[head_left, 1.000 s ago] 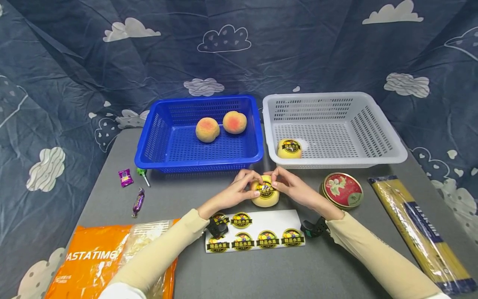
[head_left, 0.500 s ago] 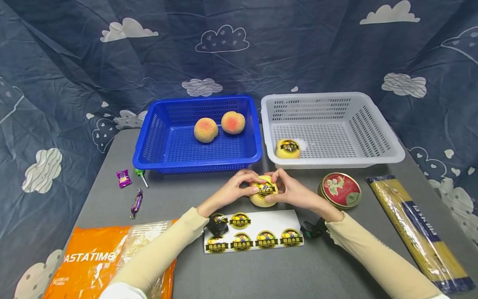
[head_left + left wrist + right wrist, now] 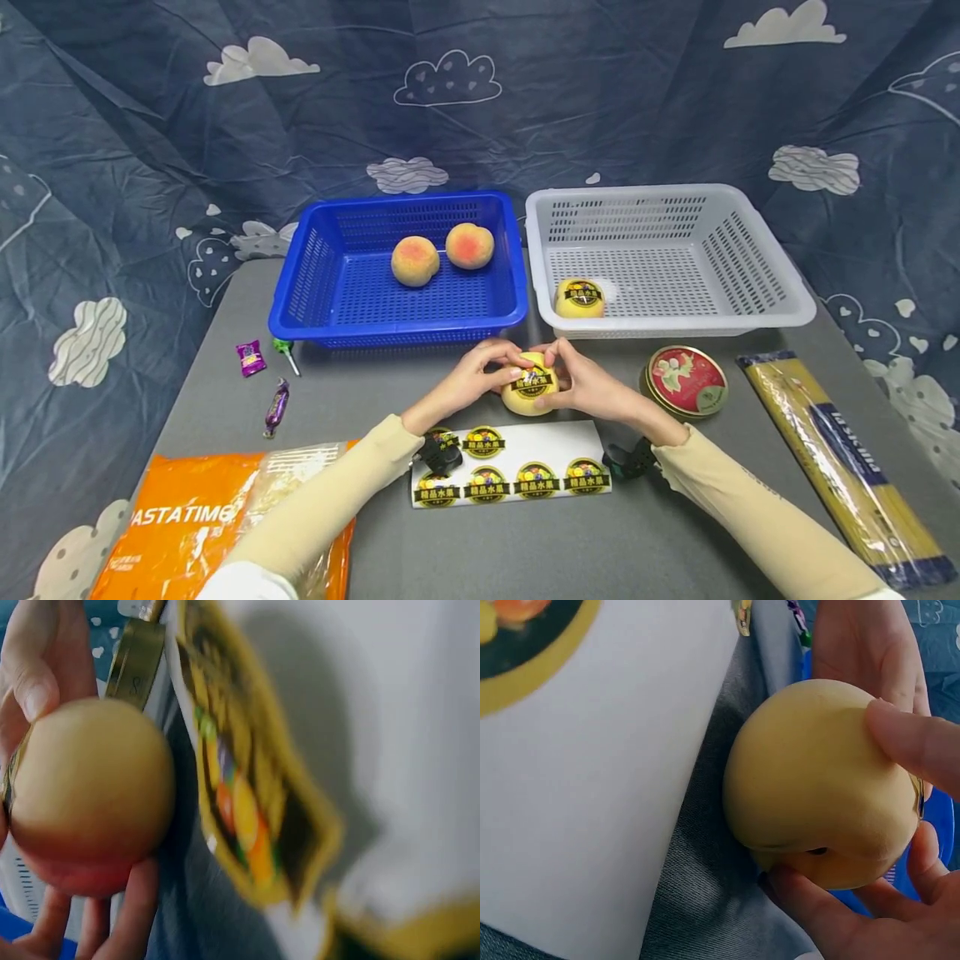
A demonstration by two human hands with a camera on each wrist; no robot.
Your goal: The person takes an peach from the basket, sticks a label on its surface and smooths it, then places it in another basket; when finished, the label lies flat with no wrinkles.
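Observation:
Between both hands, just above the sticker sheet [image 3: 555, 446] in the head view, is a yellow peach [image 3: 522, 406]. A black-and-gold sticker [image 3: 532, 382] lies on its upper face. My left hand [image 3: 480, 375] grips the peach from the left, its thumb at the sticker's edge. From the right my right hand [image 3: 588, 385] holds it, thumb low on the side. Fingers curl under the peach [image 3: 94, 787] in the left wrist view. The right wrist view shows the bare side of the peach [image 3: 810, 765] with its stem hollow; only the sticker's edge shows there.
Behind stand a blue basket [image 3: 397, 327] with two peaches and a white basket [image 3: 675, 323] with one stickered peach. Right lie a red round tin [image 3: 688, 381] and a spaghetti pack [image 3: 847, 467]. Left are small candies [image 3: 277, 408] and an orange pasta bag [image 3: 187, 517].
My right fingers have left the sticker's upper edge, and the thumb now sits on the peach's lower right side. My left fingers have shifted slightly on the peach. The baskets have not moved.

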